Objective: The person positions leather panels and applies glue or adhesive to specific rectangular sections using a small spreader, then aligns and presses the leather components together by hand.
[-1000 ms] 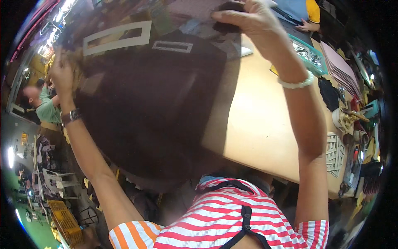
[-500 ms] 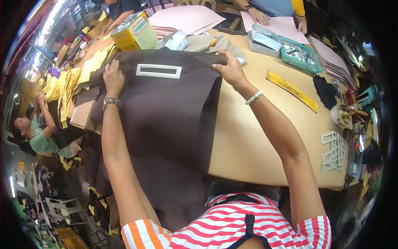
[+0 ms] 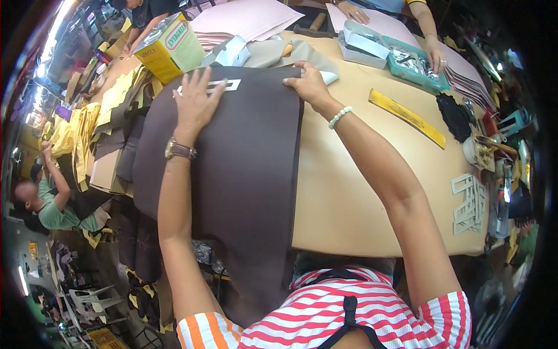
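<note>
A dark brown, leather-like sheet [image 3: 250, 151] lies over the left part of the table, its near end hanging past the front edge. Near its far edge rests a white rectangular frame [image 3: 232, 85], partly covered by my left hand [image 3: 196, 107]. That hand is flat with fingers spread, touching the sheet and frame. My right hand [image 3: 311, 87] is closed on the sheet's far right corner, thumb and fingers pinching it. Just beyond that corner is a crumpled beige piece of material [image 3: 314, 58].
A yellow tin [image 3: 168, 49] stands beyond my left hand. To the right are a yellow strip [image 3: 407, 119], a teal basket [image 3: 415, 70] of metal parts and several white frames [image 3: 469, 203]. A co-worker's hand [image 3: 436, 55] reaches into the basket.
My left hand has moved right from the sheet's left edge onto the white frame. The sheet has flattened and shifted slightly left. The co-worker's hand has come to the teal basket.
</note>
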Demonstrator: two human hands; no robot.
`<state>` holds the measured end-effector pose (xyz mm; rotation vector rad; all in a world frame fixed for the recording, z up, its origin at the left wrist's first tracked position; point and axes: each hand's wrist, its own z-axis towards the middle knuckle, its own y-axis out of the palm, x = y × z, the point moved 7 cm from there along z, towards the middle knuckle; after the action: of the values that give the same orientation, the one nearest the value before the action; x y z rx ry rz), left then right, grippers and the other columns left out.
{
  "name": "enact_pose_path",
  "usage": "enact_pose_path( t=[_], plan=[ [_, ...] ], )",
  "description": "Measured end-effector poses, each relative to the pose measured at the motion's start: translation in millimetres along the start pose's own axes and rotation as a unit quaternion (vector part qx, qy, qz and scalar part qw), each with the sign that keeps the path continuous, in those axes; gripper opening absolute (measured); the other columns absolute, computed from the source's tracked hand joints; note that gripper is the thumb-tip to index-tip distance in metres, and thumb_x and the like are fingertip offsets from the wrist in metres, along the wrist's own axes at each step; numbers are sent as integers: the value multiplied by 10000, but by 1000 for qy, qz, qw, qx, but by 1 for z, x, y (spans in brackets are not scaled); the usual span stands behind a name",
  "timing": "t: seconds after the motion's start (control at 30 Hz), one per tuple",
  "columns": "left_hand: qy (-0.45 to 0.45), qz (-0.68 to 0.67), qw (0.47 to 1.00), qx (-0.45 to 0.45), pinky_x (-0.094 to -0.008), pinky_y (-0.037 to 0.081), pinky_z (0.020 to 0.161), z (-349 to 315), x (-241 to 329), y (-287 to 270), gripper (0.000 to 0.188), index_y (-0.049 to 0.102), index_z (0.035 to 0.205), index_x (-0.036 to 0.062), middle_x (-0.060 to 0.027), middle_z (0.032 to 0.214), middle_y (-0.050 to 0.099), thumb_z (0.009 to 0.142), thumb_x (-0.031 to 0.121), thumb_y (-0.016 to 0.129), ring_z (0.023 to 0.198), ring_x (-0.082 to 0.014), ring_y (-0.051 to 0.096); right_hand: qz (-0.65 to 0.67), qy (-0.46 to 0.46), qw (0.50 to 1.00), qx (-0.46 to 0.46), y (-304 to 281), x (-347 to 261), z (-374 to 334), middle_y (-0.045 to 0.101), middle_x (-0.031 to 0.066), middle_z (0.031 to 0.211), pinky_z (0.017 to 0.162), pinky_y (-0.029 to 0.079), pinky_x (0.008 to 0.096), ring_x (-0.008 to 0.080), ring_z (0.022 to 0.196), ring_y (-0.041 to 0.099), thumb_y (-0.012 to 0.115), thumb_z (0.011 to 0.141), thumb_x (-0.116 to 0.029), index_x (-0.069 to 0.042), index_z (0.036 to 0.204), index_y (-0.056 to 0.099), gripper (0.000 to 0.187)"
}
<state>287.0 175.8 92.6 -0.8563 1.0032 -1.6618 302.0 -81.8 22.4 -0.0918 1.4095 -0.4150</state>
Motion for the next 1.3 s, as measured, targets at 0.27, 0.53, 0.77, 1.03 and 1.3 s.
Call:
enact_pose_path(
  t=[0.27,0.53,0.77,1.03,1.3],
  plan=[
    [17,-18,1000,17,-611,108,1061,-25,-22,27,632,413,1374,132,-166,1439,338,890,539,436,1356,-368,232,-44,-137,988,49,-30,-34,-92,648,153,785,723,488,363,293,778,630,633,777,-216,-12,906,584,247],
    [-4,28,999,-25,-650,123,1039,-18,-9,28,592,397,1382,128,-153,1458,311,914,490,414,1365,-358,221,-329,-344,876,-76,51,-36,-139,586,168,797,703,480,381,305,779,564,635,634,-66,20,746,614,143],
    [-36,7,998,-49,-657,99,1038,-21,4,38,699,359,1405,135,-152,1468,293,874,584,432,1379,-340,197,-210,-262,942,15,-33,-21,-157,604,131,871,726,493,393,307,832,586,593,721,-47,-20,1050,594,329],
    [-41,42,994,-93,-680,91,1018,-17,4,46,680,306,1432,234,-151,1483,255,873,607,411,1380,-363,175,-197,-256,935,150,-141,-38,-162,630,123,856,712,495,388,299,791,610,597,727,-53,-35,1013,626,288],
    [130,62,980,-140,-628,102,1031,-11,-42,73,546,313,1422,197,-128,1471,284,936,437,383,1366,-367,198,-108,-384,915,59,-19,-125,-178,634,111,868,694,491,372,283,801,624,576,740,-24,-60,1064,603,327]
  ],
)
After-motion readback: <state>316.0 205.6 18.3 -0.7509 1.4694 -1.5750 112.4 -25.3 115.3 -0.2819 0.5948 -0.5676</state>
